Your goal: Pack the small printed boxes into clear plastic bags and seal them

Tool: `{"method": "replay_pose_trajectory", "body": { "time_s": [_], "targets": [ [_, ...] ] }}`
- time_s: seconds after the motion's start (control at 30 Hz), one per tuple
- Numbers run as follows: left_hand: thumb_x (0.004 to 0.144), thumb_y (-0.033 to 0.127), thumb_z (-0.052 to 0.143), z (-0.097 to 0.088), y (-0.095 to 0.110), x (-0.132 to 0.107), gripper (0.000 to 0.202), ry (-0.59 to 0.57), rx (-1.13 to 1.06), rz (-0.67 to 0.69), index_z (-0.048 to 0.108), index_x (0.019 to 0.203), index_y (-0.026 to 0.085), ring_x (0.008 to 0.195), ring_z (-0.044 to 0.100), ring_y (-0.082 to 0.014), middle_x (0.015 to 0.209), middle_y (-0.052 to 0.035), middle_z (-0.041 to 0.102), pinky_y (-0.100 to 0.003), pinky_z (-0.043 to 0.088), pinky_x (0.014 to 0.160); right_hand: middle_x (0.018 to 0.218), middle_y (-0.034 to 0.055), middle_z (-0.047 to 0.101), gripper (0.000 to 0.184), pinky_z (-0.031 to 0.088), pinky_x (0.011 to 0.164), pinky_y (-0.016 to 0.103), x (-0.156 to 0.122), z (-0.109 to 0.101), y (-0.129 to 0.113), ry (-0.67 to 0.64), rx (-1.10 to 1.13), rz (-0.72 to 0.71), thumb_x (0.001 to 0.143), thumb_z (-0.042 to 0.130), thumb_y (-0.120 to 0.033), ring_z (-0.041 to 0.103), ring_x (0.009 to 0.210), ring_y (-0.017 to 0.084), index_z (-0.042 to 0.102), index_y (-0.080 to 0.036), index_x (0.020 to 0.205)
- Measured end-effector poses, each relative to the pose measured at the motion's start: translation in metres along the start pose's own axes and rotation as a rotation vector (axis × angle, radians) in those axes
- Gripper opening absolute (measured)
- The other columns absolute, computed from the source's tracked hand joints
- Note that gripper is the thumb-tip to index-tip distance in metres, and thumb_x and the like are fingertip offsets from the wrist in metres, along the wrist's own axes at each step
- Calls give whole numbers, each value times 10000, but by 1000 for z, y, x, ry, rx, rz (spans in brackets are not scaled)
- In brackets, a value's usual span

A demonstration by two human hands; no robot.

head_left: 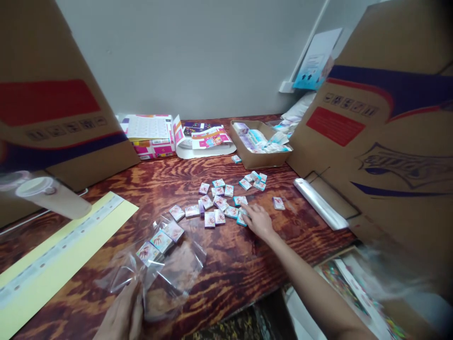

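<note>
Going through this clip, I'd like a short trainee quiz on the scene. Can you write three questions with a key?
1. True or false: the left hand grips a clear plastic bag with small printed boxes inside.
2. Which hand touches the loose boxes on the wooden table?
3. What lies in the cardboard tray at the back? A) small packets B) loose screws C) bananas

Key: 1. True. 2. The right hand. 3. A.
</note>
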State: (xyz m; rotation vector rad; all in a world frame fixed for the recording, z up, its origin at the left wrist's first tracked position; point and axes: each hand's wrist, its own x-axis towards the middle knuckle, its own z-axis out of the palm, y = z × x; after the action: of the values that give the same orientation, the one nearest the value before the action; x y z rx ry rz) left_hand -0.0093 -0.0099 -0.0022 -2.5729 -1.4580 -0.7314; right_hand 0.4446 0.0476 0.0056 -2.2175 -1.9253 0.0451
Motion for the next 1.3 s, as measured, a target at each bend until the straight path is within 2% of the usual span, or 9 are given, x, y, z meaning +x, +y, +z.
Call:
{"method": "replay_pose_trajectory", "body": {
  "time_s": [0.2, 0.27, 0.47, 0.57, 0.7, 0.8, 0.93, 1.2, 1.3],
  "targets": [
    [810, 167, 381, 0, -8, -3, 466, 9, 94, 106, 452, 1261, 259, 1046, 559, -200, 1161, -22, 600, -312, 435, 928, 1208, 110, 519, 543, 390, 891, 369, 5, -29, 7, 23, 265, -219, 858, 429, -288, 491, 1057, 227, 280, -199, 1372],
    [808, 168, 381, -2, -8, -3, 451, -8, 96, 126, 476, 1238, 265, 1056, 555, -204, 1174, -19, 594, -311, 436, 923, 1225, 110, 501, 554, 382, 908, 367, 7, -32, 5, -56, 289, -321, 819, 458, -219, 476, 1082, 222, 313, -198, 1353],
    [846, 245, 389, -6, 4, 0, 459, -30, 53, -48, 387, 1304, 260, 1003, 588, -186, 1172, -22, 595, -298, 445, 912, 1234, 120, 468, 515, 355, 952, 367, -1, -27, 7, -288, 194, -557, 697, 485, -82, 417, 1157, 219, 475, -170, 1204],
    [857, 310, 397, -6, 7, 2, 491, -38, 21, -132, 326, 1339, 254, 971, 603, -185, 1160, -34, 599, -301, 454, 901, 1102, 117, 543, 392, 373, 922, 381, -8, -30, 9, -293, 101, -519, 767, 516, -189, 471, 1070, 234, 497, -169, 1158],
    [859, 326, 401, -5, 8, 3, 495, -37, -7, -110, 322, 1341, 248, 982, 599, -188, 1161, -42, 597, -307, 431, 930, 1133, 127, 534, 483, 411, 864, 349, 0, -34, -1, -178, 157, -365, 809, 521, -352, 504, 1027, 232, 399, -167, 1238],
    [865, 340, 392, -5, 9, 6, 481, -2, 12, -105, 341, 1331, 231, 984, 599, -188, 1163, -57, 593, -307, 419, 939, 1213, 135, 489, 510, 383, 907, 350, 18, -27, -17, -68, 193, -279, 817, 509, -344, 463, 1106, 237, 353, -168, 1269],
    [863, 306, 414, -7, 12, 9, 476, 38, 7, -90, 346, 1329, 236, 1002, 590, -187, 1169, -51, 591, -308, 400, 961, 1201, 128, 495, 521, 389, 897, 345, 29, -12, -28, -129, 194, -267, 773, 538, -244, 475, 1096, 234, 364, -172, 1258],
    [855, 289, 443, -13, 14, 11, 489, 41, 31, -101, 344, 1327, 205, 974, 594, -192, 1162, -75, 587, -304, 427, 915, 1145, 151, 512, 656, 426, 833, 344, -19, -15, -34, -269, 214, -213, 761, 553, -284, 531, 1009, 249, 274, -134, 1335],
    [853, 297, 446, -16, 15, 12, 469, 44, 39, -109, 373, 1304, 189, 955, 600, -197, 1141, -85, 594, -309, 432, 905, 1218, 149, 458, 772, 414, 868, 362, -33, -22, -40, -258, 221, -187, 754, 583, -341, 477, 1094, 261, 179, -175, 1391]
  ]
}}
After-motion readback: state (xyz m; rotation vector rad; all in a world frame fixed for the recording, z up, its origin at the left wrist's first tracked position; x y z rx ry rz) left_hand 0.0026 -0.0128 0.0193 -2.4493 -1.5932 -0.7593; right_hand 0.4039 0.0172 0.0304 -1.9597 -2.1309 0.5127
